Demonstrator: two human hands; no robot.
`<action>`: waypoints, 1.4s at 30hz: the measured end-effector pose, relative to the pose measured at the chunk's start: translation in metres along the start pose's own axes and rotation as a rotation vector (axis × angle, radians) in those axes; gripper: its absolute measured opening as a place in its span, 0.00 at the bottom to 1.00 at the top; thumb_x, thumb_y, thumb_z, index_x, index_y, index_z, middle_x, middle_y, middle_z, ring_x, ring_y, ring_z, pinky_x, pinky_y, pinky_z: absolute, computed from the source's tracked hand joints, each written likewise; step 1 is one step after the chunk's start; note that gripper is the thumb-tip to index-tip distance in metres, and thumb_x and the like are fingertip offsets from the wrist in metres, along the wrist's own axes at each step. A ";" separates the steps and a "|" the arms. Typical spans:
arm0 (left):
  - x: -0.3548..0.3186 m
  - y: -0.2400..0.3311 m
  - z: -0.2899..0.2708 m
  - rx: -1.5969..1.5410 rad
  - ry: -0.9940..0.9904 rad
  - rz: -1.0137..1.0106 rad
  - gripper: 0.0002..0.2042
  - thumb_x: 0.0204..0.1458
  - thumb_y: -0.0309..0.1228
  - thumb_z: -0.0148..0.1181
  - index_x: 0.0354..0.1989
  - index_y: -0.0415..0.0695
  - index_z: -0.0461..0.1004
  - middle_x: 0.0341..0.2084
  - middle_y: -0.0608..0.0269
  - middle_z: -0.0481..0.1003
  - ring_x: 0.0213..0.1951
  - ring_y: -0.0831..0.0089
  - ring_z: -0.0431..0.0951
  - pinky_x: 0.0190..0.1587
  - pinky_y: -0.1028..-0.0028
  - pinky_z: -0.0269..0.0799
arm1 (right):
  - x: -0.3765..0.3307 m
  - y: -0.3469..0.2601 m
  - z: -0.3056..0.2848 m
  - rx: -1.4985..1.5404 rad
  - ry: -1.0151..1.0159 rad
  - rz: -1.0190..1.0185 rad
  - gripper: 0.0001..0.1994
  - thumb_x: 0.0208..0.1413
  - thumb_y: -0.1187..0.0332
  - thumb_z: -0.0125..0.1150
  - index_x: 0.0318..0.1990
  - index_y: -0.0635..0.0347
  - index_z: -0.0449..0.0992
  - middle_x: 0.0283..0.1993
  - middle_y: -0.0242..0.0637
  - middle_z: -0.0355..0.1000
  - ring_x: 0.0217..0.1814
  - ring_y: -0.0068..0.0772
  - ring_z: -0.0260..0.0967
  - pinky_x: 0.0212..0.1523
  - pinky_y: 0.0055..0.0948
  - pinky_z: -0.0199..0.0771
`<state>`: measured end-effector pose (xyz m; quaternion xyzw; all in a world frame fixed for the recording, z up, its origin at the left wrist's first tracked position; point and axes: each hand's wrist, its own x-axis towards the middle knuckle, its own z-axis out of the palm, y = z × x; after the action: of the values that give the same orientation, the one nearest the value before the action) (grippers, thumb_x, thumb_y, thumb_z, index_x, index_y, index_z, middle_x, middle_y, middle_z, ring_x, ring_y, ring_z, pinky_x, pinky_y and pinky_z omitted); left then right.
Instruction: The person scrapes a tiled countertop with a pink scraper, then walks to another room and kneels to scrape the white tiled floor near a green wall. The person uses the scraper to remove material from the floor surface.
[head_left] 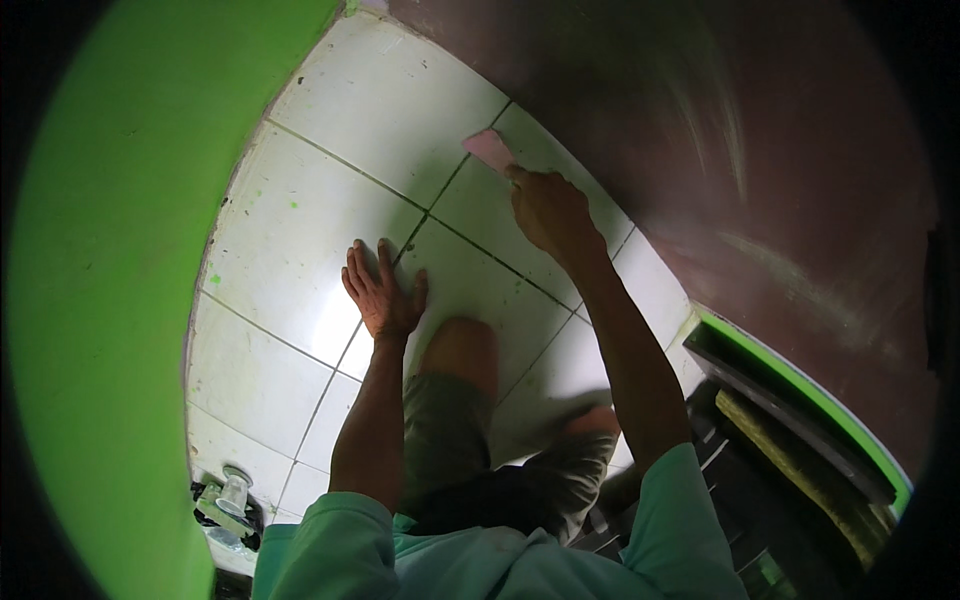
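Note:
My right hand (553,212) is closed around the handle of a scraper with a flat pinkish blade (488,149). The blade lies at or just over the white floor tiles (330,190), near a dark grout line; whether it touches cannot be made out. My fingers hide most of the handle. My left hand (384,292) rests with spread fingers on the tiles, nearer to me and to the left, holding nothing. Small green specks (294,205) and dark bits are scattered over the tiles.
A bright green wall (120,250) borders the floor on the left, a dark brownish surface (780,150) on the right. Clear cups (235,490) and a dark bag stand at the lower left. Dark boards and a yellowish strip (790,470) lie beyond a green edge at the lower right.

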<state>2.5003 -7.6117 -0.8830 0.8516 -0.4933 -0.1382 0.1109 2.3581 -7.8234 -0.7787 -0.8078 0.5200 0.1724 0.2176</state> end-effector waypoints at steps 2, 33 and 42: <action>0.002 0.001 -0.001 0.017 -0.003 -0.004 0.38 0.46 0.50 0.57 0.63 0.44 0.54 0.64 0.41 0.47 0.66 0.48 0.44 0.65 0.48 0.39 | 0.007 0.000 0.000 0.034 0.062 -0.037 0.16 0.58 0.65 0.46 0.53 0.54 0.72 0.39 0.50 0.75 0.42 0.50 0.73 0.45 0.45 0.73; 0.005 0.000 0.001 -0.023 -0.109 -0.038 0.40 0.45 0.51 0.59 0.64 0.45 0.53 0.65 0.40 0.45 0.67 0.46 0.42 0.66 0.47 0.37 | 0.151 -0.082 -0.054 0.004 0.060 -0.192 0.12 0.54 0.69 0.46 0.39 0.59 0.76 0.44 0.50 0.74 0.47 0.51 0.72 0.48 0.46 0.71; 0.003 0.000 -0.003 -0.028 -0.129 -0.062 0.39 0.45 0.51 0.59 0.63 0.46 0.54 0.65 0.40 0.45 0.67 0.46 0.42 0.66 0.47 0.37 | 0.156 -0.097 -0.062 -0.014 0.057 -0.176 0.17 0.56 0.70 0.48 0.52 0.53 0.74 0.50 0.50 0.71 0.53 0.50 0.69 0.55 0.42 0.67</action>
<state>2.5029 -7.6145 -0.8807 0.8540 -0.4711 -0.2030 0.0865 2.5123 -7.9403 -0.7882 -0.8563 0.4520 0.1332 0.2114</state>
